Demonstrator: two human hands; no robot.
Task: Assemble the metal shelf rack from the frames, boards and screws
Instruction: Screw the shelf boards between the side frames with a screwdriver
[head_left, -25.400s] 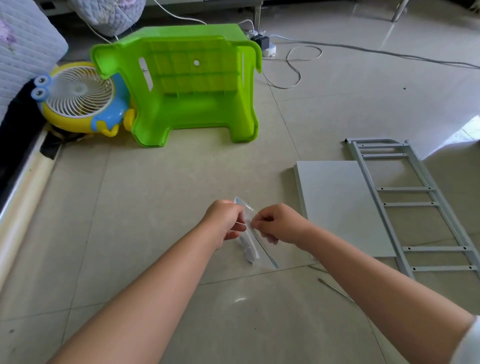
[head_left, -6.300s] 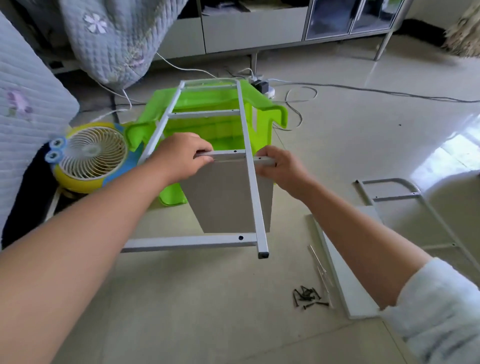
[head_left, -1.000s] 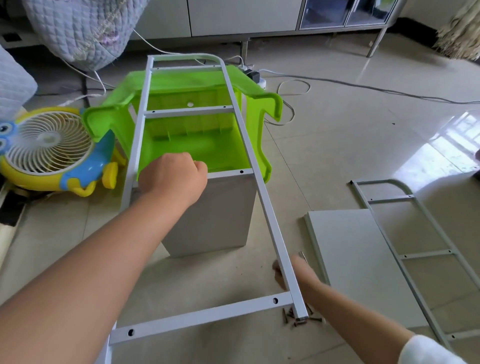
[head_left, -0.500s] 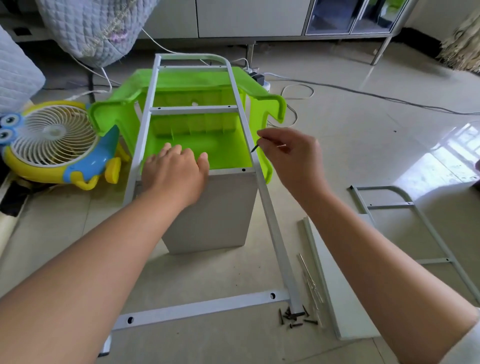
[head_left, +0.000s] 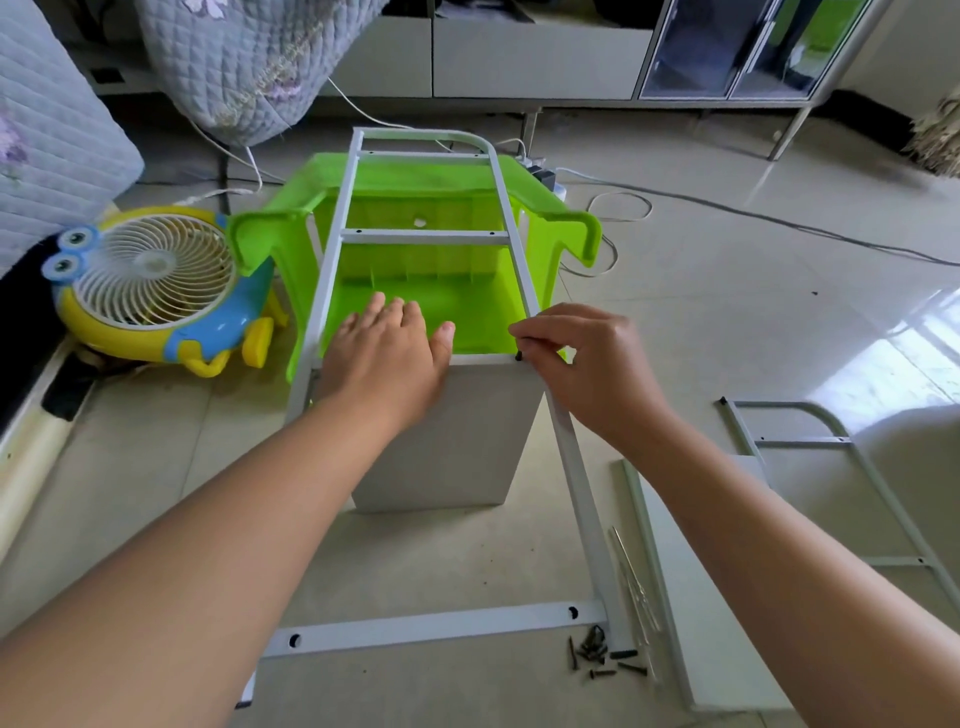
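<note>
Head view: glossy tile floor (head_left: 727, 322); left hand (head_left: 384, 358) flat on board (head_left: 457, 431); right hand (head_left: 582, 364) pinches screw (head_left: 518, 356).

The pale tiled floor (head_left: 727, 312) carries everything. A small heap of dark screws (head_left: 597, 652) lies near its close edge, with a flat board (head_left: 691, 623) just to the right and a second metal frame (head_left: 831, 467) lying flat beyond that. A green plastic stool (head_left: 431, 291) lies tipped over toward the far side, a yellow and blue fan (head_left: 150, 291) at the left edge, and cables (head_left: 753, 218) trail across the far right.
</note>
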